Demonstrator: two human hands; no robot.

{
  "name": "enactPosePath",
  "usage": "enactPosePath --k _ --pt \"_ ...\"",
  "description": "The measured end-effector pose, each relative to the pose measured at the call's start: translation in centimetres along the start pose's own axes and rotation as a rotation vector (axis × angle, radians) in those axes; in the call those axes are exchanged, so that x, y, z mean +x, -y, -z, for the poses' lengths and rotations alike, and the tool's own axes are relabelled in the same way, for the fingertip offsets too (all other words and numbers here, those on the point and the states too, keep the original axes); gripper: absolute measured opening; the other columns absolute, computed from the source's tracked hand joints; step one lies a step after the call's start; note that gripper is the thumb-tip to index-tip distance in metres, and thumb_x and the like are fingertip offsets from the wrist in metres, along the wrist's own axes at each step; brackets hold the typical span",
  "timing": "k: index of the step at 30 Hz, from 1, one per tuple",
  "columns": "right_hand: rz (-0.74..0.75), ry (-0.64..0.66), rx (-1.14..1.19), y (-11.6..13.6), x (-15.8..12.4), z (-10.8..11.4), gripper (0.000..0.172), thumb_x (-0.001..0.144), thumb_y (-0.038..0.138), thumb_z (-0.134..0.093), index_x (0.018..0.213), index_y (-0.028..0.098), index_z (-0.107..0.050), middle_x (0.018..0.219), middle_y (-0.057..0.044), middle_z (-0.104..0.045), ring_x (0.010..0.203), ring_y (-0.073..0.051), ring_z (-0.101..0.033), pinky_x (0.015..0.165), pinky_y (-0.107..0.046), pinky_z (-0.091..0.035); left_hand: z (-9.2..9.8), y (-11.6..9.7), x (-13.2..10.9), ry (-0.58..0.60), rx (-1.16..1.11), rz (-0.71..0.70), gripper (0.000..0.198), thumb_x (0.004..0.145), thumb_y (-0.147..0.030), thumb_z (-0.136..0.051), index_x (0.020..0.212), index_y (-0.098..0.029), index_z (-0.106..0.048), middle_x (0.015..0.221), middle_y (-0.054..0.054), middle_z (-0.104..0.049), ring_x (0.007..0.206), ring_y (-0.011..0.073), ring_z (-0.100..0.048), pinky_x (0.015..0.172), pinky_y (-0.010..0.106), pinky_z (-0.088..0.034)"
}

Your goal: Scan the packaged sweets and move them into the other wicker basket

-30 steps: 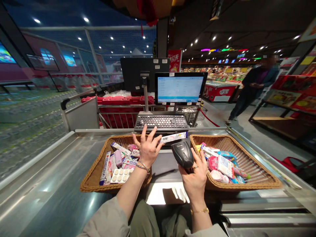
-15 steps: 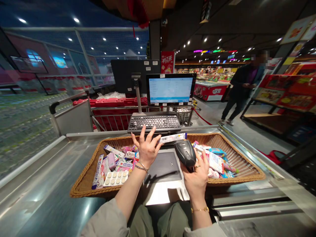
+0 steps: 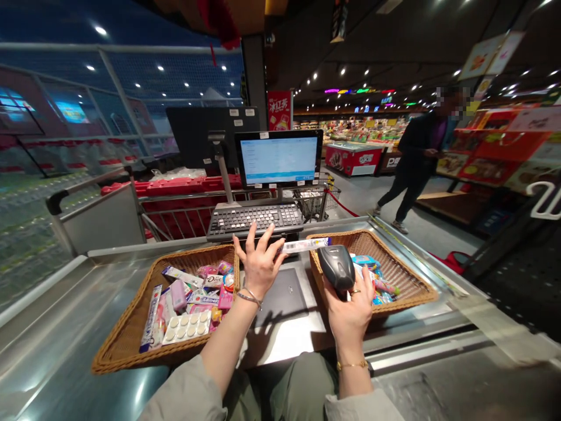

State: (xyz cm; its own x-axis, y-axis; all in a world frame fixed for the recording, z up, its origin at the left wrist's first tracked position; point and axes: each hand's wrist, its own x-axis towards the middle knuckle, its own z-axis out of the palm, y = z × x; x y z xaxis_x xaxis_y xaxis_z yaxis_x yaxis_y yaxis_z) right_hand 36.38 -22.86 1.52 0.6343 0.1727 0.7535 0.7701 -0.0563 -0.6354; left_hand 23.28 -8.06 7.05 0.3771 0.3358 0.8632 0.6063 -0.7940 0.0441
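In front of me my left hand (image 3: 260, 266) has its fingers spread, with the thumb side gripping one end of a long slim snack packet (image 3: 305, 245). The packet shows a barcode and points to the right. My right hand (image 3: 349, 313) is wrapped round a black handheld barcode scanner (image 3: 336, 267), its head just below the packet's far end. To the left, a wicker basket (image 3: 114, 345) holds Dove packs, a blister sheet of round white pieces (image 3: 187, 327) and other sweets. The right wicker basket (image 3: 405, 275) holds colourful packets, partly hidden by my right hand and the scanner.
Behind my hands stand a keyboard (image 3: 254, 217) and a lit monitor (image 3: 279, 158). A dark grey flat panel (image 3: 284, 295) lies between the baskets on the metal counter (image 3: 52, 298). A person (image 3: 414, 158) stands beyond the counter at the right, near shelves of boxes.
The view has turned to the right, so baskets and monitor sit further left in it. The packet has moved right relative to the baskets with my left hand; the scanner stays in my right hand.
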Motion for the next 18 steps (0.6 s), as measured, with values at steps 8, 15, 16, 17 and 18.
enactPosePath --k 8,15,16,17,18 --pt "-0.16 -0.141 -0.046 -2.0 1.2 1.1 0.056 0.078 0.045 -0.072 0.12 0.008 -0.064 0.128 -0.022 -0.062 0.134 -0.033 -0.047 0.112 -0.054 -0.037 -2.0 -2.1 1.2 0.006 -0.063 -0.064 0.023 0.084 -0.038 -0.069 0.106 -0.034 -0.072 0.138 0.003 -0.061 0.142 0.0365 -0.034 0.117 0.066 -0.002" --pt "-0.313 -0.244 -0.045 -2.4 2.8 2.2 0.062 0.073 0.052 -0.073 0.113 0.005 -0.068 0.129 -0.024 -0.061 0.128 -0.035 -0.053 0.112 -0.054 -0.038 -3.8 -3.5 1.9 0.029 -0.118 -0.139 0.022 0.086 -0.04 -0.066 0.108 -0.037 -0.071 0.14 0.002 -0.059 0.144 0.0333 -0.034 0.117 0.064 -0.006" --pt "-0.343 -0.248 -0.038 -2.5 2.9 2.3 0.064 0.073 0.052 -0.073 0.116 0.005 -0.067 0.13 -0.024 -0.06 0.127 -0.034 -0.053 0.111 -0.053 -0.038 -4.0 -3.8 2.0 0.031 -0.12 -0.146 0.023 0.086 -0.039 -0.067 0.109 -0.037 -0.071 0.14 0.002 -0.059 0.144 0.0333 -0.033 0.117 0.064 -0.006" --pt "-0.368 -0.25 -0.033 -2.6 3.0 2.4 0.066 0.072 0.053 -0.074 0.118 0.005 -0.066 0.131 -0.023 -0.059 0.126 -0.034 -0.055 0.111 -0.052 -0.039 -4.2 -4.0 2.2 0.033 -0.124 -0.154 0.023 0.086 -0.038 -0.067 0.109 -0.037 -0.071 0.141 0.002 -0.058 0.144 0.0334 -0.033 0.117 0.064 -0.006" --pt "-0.386 -0.255 -0.03 -2.8 3.1 2.5 0.068 0.072 0.053 -0.073 0.121 0.006 -0.064 0.13 -0.022 -0.06 0.124 -0.033 -0.056 0.11 -0.051 -0.04 -4.4 -4.3 2.3 0.036 -0.128 -0.162 0.023 0.086 -0.037 -0.067 0.109 -0.037 -0.071 0.141 0.002 -0.058 0.144 0.0335 -0.033 0.117 0.065 -0.006"
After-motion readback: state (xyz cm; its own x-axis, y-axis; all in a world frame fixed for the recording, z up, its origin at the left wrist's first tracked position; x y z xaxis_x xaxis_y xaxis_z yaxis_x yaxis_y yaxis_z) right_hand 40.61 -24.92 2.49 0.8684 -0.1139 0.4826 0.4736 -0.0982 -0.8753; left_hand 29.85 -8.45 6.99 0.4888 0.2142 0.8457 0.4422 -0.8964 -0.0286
